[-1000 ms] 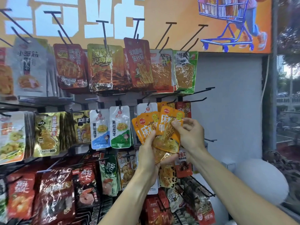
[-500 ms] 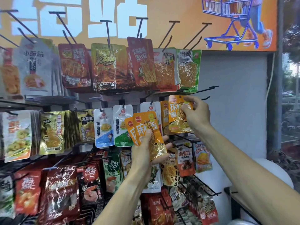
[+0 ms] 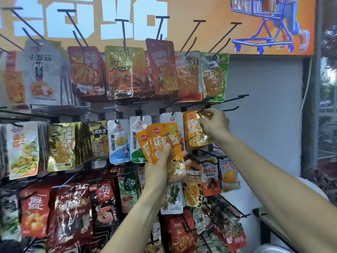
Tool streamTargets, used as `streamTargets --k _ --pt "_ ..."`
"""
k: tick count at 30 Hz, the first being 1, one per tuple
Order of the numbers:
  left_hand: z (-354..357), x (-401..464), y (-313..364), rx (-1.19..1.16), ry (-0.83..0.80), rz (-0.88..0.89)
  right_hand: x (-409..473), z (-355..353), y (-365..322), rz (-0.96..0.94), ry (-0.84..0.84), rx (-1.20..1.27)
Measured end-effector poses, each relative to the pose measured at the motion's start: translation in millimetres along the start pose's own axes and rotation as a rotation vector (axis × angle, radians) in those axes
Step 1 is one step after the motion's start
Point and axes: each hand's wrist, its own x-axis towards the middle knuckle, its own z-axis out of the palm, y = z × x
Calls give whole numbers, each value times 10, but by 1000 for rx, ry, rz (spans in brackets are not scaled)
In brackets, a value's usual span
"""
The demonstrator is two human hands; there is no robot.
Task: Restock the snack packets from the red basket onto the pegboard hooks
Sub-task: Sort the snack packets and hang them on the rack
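head view: only one camera
left hand [image 3: 160,172]: grip curled round a fan of orange packets [image 3: 162,143], held in front of the middle row
right hand [image 3: 214,123]: fingers pinching top of single orange packet [image 3: 196,132], at tip of a hook [image 3: 228,109] in the middle row, far right
pegboard [image 3: 264,106]: grey, rows of hung snack packs; empty hooks at top
basket: out of frame
poster [image 3: 209,13]: orange, cart drawing, above board
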Motion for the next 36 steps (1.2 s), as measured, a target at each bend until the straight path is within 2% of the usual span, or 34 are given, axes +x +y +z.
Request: streamTargets --k 3,6,8,11,13,18,23,29,36 --pt "11 3 23 2 4 -13 65 144 49 19 -68 -30" --pt "-13 15 33 -5 16 -16 -59 88 130 -5 24 -49" --pt "-11 25 11 -13 33 -26 -330 3 179 -13 78 103" --pt "91 42 -86 10 53 -41 -877 -32 143 18 -74 428" --pt "187 37 -166 27 50 -37 -1031 8 151 43 -122 459" --pt "278 -30 -179 -67 -61 -83 -904 -52 194 89 -41 575" --pt "310 30 -148 -11 -19 -29 -702 3 200 4 10 538" --pt "185 47 -93 -24 -6 3 -264 -79 213 11 152 415" --pt "102 41 -74 15 2 33 -59 -79 215 -47 118 210"
